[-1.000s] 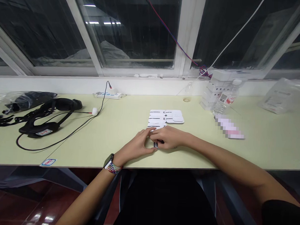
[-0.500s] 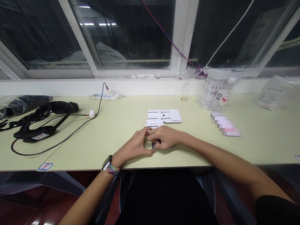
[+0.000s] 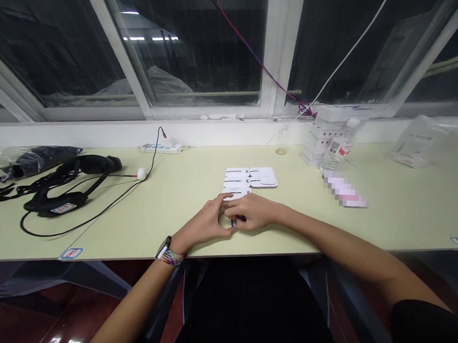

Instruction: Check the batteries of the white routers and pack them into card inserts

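Observation:
My left hand (image 3: 207, 219) is curved in a C shape on the desk, thumb near me and fingers on the far side. Its fingertips meet a small dark piece with white markings (image 3: 234, 223), which is mostly hidden. Over that piece my right hand (image 3: 252, 210) is curled, with its fingers pinched together against it. Just beyond both hands lie several white cards (image 3: 234, 181) with black lines and letters, set in rows. On the right of the rows rests a rounded white stack (image 3: 267, 176).
A black headset (image 3: 67, 184) with a cable lies at left, near a power strip (image 3: 162, 147). At right stand a plastic bottle (image 3: 338, 148), stacked white boxes (image 3: 314, 145), a blurred-out flat item (image 3: 344, 190) and a clear bag (image 3: 414, 144). The desk edge (image 3: 286, 254) runs close to me.
My right hand has shifted slightly, and more of the nearest white card shows beyond it. My left hand stays almost in place.

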`<action>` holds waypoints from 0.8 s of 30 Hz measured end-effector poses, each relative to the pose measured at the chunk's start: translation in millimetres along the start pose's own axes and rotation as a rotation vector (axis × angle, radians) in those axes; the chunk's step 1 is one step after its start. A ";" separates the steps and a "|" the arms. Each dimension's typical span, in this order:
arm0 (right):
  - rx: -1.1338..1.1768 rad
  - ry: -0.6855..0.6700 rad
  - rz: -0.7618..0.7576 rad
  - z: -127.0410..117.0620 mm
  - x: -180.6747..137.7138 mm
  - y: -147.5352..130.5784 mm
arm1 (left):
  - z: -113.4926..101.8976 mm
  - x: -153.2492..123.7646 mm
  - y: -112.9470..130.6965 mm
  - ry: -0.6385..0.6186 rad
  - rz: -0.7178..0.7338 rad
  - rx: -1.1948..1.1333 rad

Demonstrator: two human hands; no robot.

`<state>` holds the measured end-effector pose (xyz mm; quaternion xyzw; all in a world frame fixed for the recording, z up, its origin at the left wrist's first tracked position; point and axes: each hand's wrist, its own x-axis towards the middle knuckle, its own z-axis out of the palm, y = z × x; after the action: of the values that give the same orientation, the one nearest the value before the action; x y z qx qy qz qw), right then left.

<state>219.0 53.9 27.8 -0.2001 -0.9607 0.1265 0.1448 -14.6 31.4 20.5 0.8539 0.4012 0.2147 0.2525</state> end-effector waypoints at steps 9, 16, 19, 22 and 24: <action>0.002 -0.001 -0.032 2.1 5.8 3.0 | -0.3 -0.1 -0.1 -0.003 0.016 -0.030; 0.044 0.024 -0.053 0.3 7.5 1.4 | -0.4 0.7 3.1 -0.023 -0.035 0.010; 0.067 0.103 -0.059 -7.8 6.7 0.8 | -0.5 1.6 4.5 -0.016 -0.008 0.016; 0.075 0.260 -0.062 -16.1 2.2 1.9 | -0.1 1.4 3.1 -0.013 0.000 0.016; 0.042 0.325 -0.039 -18.1 -3.7 2.4 | 0.0 0.5 2.1 -0.011 -0.014 0.002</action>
<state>229.1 57.8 43.0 -0.1963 -0.9255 0.1096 0.3048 -13.1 30.6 21.8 0.8524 0.4061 0.2079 0.2553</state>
